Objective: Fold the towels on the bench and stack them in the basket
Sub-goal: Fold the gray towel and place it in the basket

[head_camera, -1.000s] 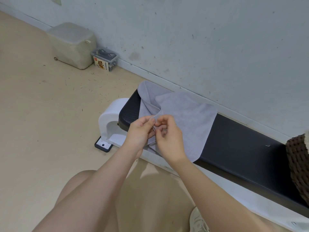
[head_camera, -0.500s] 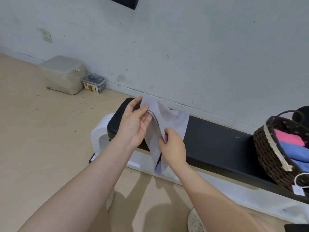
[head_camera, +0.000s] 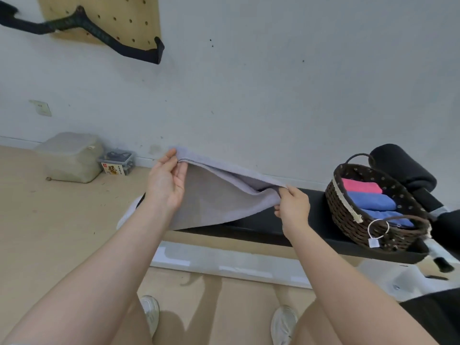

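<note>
We hold the lavender-grey towel up in front of us, above the left end of the black padded bench, doubled over so that its two top edges run together. Its long axis lies roughly left to right, tilted: the left corner is high, the right corner lower, and the cloth sags in a curve between them while the lower edge hangs down to about the bench's front edge. Our left hand pinches the upper left corner between thumb and curled fingers, palm turned toward us. Our right hand grips the right corner with fingers closed over the fabric, its back toward us. At the right end of the bench sits the dark woven basket, holding a folded pink towel at the back and folded blue towels in front of it, with a white tag on a ring at its rim. The bench stands along a pale wall over a light wooden floor; a beige cushion and a small clear plastic box lie at the skirting to the left, and a wooden pegboard hangs above.
</note>
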`<state>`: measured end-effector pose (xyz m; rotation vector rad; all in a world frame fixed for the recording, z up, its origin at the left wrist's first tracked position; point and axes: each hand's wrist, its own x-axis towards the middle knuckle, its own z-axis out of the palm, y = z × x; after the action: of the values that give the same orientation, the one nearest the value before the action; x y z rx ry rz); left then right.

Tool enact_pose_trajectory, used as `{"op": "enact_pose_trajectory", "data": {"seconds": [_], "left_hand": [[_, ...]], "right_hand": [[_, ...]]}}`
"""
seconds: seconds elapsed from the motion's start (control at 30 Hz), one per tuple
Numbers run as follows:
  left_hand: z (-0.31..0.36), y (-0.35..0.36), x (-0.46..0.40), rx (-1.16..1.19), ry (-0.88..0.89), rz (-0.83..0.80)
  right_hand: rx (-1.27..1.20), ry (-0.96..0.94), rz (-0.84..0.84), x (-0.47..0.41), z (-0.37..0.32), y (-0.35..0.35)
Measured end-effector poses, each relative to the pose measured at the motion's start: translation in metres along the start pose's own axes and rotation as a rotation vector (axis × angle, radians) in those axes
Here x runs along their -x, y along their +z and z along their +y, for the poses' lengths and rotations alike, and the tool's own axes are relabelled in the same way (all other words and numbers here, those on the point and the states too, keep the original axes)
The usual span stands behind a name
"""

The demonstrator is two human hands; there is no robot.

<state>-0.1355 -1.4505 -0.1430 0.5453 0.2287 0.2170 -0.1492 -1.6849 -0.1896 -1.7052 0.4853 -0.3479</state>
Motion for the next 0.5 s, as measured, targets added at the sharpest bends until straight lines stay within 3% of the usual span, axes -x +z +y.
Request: {"op": "enact_pose_trajectory", "data": {"seconds": [0.13, 0.27, 0.33, 0.4, 0.5], "left_hand": [[-0.020, -0.001, 0.016, -0.118, -0.013, 0.033], [-0.024, 0.001, 0.022, -0.171, -0.006, 0.032], [-0.021, 0.004, 0.026, -0.179, -0.007, 0.036], [-0.018, 0.005, 0.028, -0.186, 0.001, 0.055], [-0.015, 0.008, 0.033, -0.228, 0.041, 0.053]], "right_hand": [[-0.151, 0.032, 0.165, 0.005, -0.020, -0.017], [-0.458, 0.208, 0.097, 0.010, -0.037, -0.035], [-0.579, 0.191, 0.109, 0.010, -0.042, -0.043], [-0.548, 0.139, 0.159, 0.005, -0.042, -0.051], [-0.239, -0.034, 0.282, -0.001, -0.035, -0.060]]}}
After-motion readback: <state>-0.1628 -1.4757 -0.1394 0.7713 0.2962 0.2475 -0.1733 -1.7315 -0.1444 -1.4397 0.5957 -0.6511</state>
